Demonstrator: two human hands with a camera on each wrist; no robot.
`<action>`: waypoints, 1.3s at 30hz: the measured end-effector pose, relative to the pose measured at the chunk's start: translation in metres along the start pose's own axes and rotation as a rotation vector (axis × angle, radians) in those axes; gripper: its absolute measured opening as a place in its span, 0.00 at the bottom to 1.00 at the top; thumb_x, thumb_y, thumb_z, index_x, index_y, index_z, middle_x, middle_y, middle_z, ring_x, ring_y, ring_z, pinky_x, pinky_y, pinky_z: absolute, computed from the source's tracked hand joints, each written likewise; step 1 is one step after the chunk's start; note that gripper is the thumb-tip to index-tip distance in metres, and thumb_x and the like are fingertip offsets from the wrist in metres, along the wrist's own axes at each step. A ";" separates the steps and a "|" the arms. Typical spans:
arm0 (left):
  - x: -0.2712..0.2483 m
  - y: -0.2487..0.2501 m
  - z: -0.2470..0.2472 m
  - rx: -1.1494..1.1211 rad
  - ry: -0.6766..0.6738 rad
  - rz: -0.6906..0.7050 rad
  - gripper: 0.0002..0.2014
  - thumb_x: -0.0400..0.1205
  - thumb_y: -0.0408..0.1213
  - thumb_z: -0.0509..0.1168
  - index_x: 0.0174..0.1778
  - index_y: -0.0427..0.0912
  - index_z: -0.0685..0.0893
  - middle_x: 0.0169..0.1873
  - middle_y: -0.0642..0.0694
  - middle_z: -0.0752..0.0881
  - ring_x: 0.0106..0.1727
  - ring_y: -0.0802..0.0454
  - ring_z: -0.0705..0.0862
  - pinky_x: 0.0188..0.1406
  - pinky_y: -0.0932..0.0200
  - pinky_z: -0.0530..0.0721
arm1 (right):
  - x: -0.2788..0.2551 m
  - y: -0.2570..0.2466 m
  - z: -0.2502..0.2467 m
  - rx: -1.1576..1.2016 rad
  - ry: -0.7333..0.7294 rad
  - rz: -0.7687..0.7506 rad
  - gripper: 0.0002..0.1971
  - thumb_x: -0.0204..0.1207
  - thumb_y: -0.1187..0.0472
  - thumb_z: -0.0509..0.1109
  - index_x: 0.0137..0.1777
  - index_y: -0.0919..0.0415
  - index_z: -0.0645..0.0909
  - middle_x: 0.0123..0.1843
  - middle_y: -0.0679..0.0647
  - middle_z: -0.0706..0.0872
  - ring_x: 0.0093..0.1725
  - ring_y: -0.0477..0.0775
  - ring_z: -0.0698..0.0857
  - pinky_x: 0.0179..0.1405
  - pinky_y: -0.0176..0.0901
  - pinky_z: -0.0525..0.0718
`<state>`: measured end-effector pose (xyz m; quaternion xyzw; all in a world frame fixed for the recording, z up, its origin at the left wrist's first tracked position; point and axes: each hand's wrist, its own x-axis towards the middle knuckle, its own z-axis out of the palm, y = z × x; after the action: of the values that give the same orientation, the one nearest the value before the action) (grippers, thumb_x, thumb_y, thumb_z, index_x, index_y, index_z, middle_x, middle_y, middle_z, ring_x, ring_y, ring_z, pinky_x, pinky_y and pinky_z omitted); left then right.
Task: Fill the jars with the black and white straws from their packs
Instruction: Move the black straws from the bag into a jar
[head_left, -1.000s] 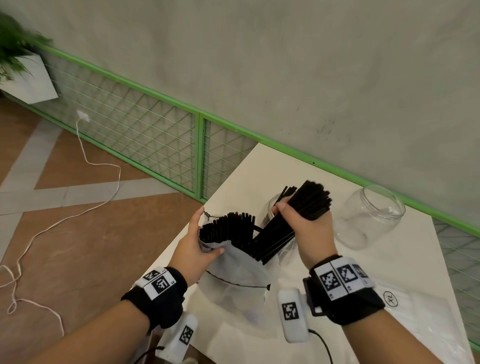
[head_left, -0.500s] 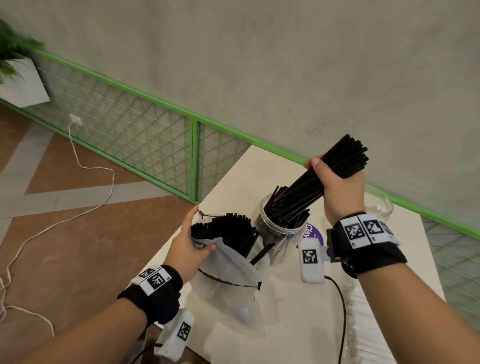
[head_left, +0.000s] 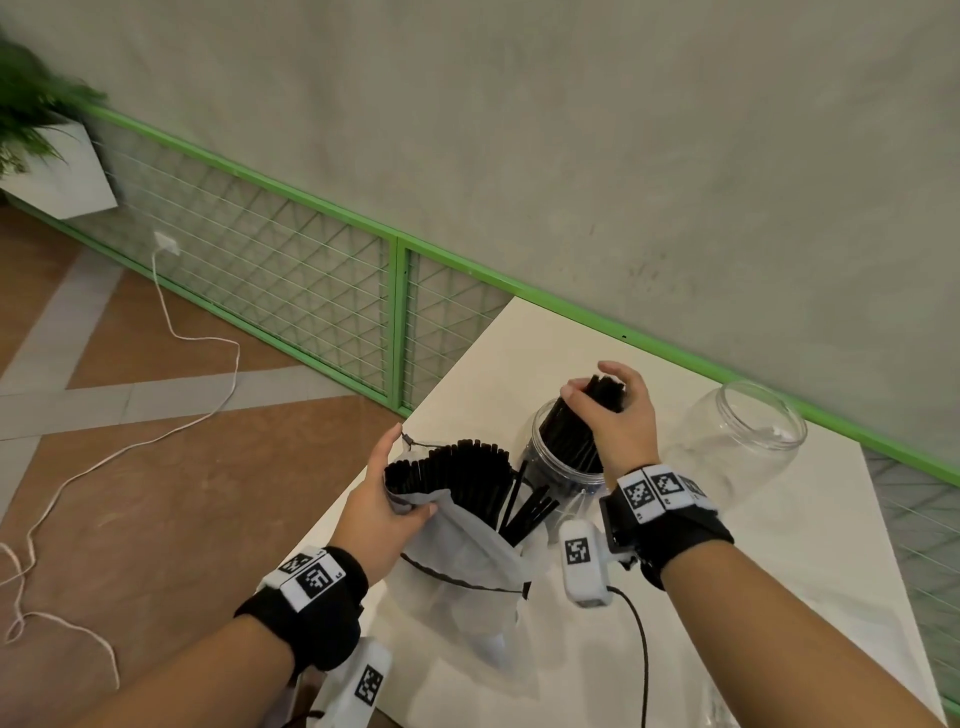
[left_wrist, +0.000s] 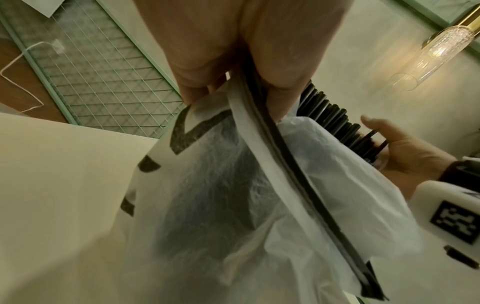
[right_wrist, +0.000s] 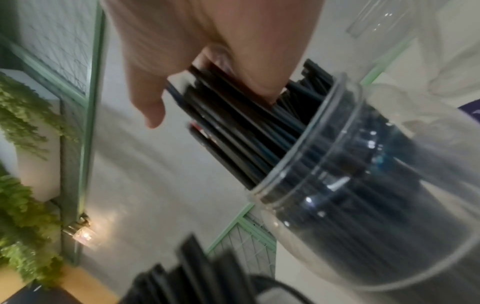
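My left hand grips the rim of a white translucent pack standing on the table, and black straws stick out of its open top. Just right of it is a clear jar holding black straws. My right hand is over the jar's mouth, fingers curled round the top of a black straw bundle that stands inside. In the right wrist view the fingers wrap the straws above the jar rim. In the left wrist view my fingers pinch the pack's edge.
An empty clear jar stands right of the filled one. A few loose black straws lean between pack and jar. The white table ends just left of the pack. Behind runs a green-framed mesh fence; a white cable lies on the floor.
My right hand pulled a bundle of black straws out of the pack, lifted it high, then lowered it into the jar. My left hand kept holding the pack.
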<state>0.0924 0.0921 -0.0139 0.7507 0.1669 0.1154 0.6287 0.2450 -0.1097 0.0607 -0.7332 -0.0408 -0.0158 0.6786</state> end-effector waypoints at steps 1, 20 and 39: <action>0.000 0.000 0.000 0.001 -0.002 0.000 0.45 0.73 0.25 0.73 0.78 0.62 0.58 0.53 0.75 0.78 0.54 0.79 0.80 0.55 0.75 0.77 | 0.002 -0.004 0.000 0.029 -0.016 -0.011 0.22 0.68 0.62 0.80 0.59 0.51 0.76 0.45 0.48 0.91 0.49 0.47 0.88 0.56 0.44 0.82; 0.000 0.007 -0.004 -0.002 -0.032 -0.012 0.44 0.73 0.23 0.72 0.76 0.64 0.58 0.51 0.81 0.74 0.55 0.86 0.74 0.49 0.85 0.73 | 0.023 0.026 -0.001 -0.941 -0.214 -0.564 0.06 0.78 0.68 0.68 0.51 0.65 0.85 0.51 0.58 0.86 0.54 0.60 0.82 0.58 0.47 0.79; 0.002 0.005 -0.005 -0.023 -0.047 -0.019 0.44 0.74 0.24 0.72 0.75 0.67 0.59 0.53 0.80 0.75 0.54 0.82 0.78 0.53 0.81 0.76 | 0.023 0.017 -0.006 -1.188 -0.318 -0.239 0.29 0.75 0.35 0.61 0.75 0.44 0.67 0.74 0.47 0.71 0.74 0.56 0.66 0.63 0.57 0.78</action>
<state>0.0932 0.0971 -0.0079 0.7444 0.1577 0.0937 0.6420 0.2696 -0.1162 0.0465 -0.9690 -0.2072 -0.0022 0.1346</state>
